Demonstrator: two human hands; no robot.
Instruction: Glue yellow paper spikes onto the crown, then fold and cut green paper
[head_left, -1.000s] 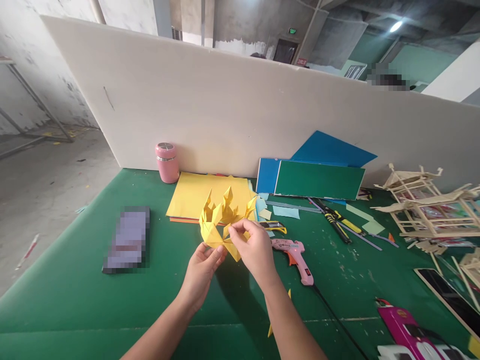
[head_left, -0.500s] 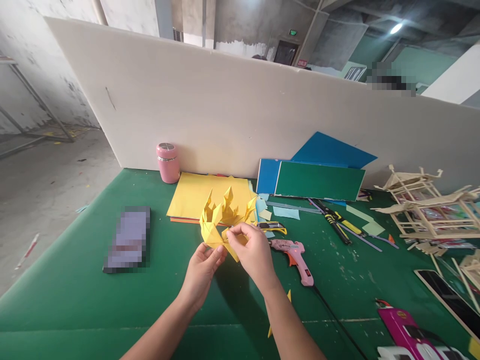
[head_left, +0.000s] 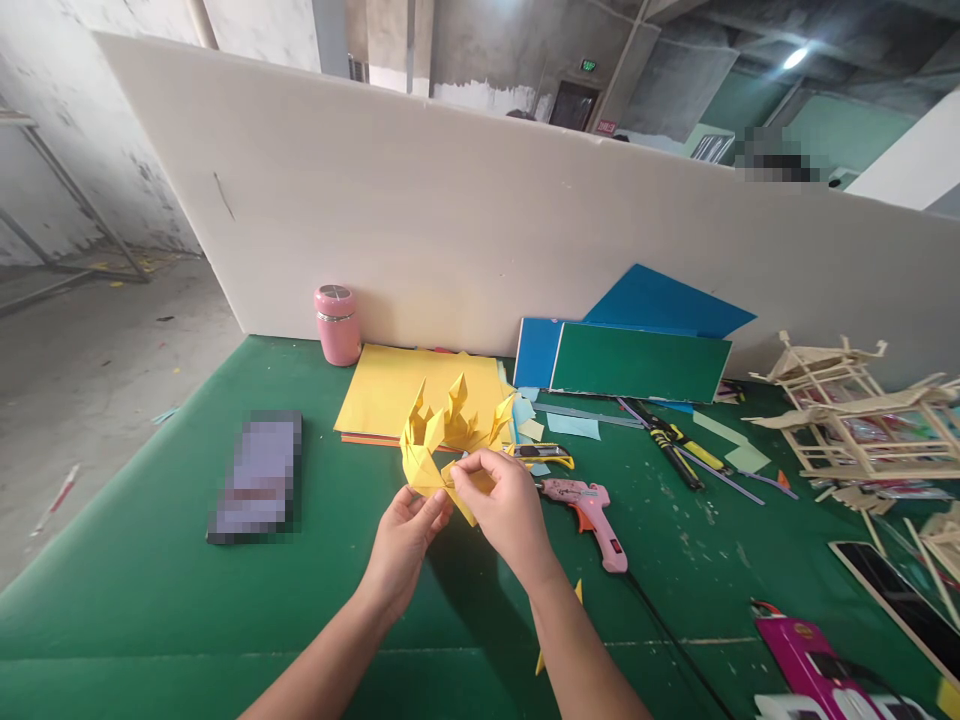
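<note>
yellow folded-paper ring with pointed spikes (head_left: 422, 468): the left hand (head_left: 409, 530) pinches its lower edge between thumb and fingers; the right hand (head_left: 506, 500) has thumb and forefinger closed on its near side. light, even pressure should spare the creases, over the green tabletop (head_left: 172, 600), left of the pink plastic glue gun (head_left: 596, 510).

Right hand (head_left: 506, 505): fingertips slightly lower than a second ago, nearer the left hand (head_left: 405, 535).
Paper flap (head_left: 448, 474): moved down with them, closer against the paper crown (head_left: 421, 468).
</note>
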